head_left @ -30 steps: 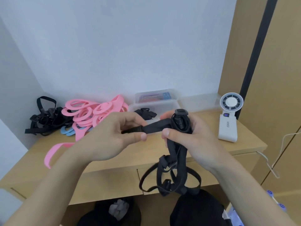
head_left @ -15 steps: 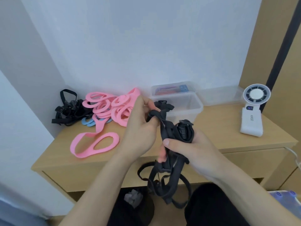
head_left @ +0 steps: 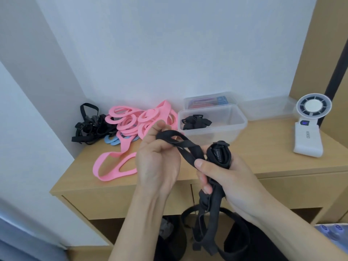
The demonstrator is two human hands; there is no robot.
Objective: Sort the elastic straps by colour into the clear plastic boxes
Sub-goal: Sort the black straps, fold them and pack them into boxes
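Note:
A bundle of black elastic straps (head_left: 214, 213) hangs in front of the desk edge. My right hand (head_left: 224, 176) grips its upper part, with a black buckle sticking out above the fist. My left hand (head_left: 156, 162) pinches a loop of the same black strap and holds it up beside the right hand. Behind them a clear plastic box (head_left: 229, 125) holds a few black straps (head_left: 195, 122). A second clear box (head_left: 209, 99) behind it has coloured contents. Pink straps (head_left: 135, 119) lie heaped at back left, one pink loop (head_left: 114, 166) trailing forward, with blue straps (head_left: 113, 141) beneath.
Another pile of black straps (head_left: 88, 127) sits in the left corner against the wall. A white handheld fan (head_left: 308, 129) stands at the right on the wooden desk (head_left: 282, 157). A clear lid (head_left: 267, 108) lies by the back wall. A drawer front runs below the desk edge.
My left hand has lifted a strap loop higher and leftward off the bundle. The right hand keeps its grip. The camera has shifted slightly, bringing the desk closer.

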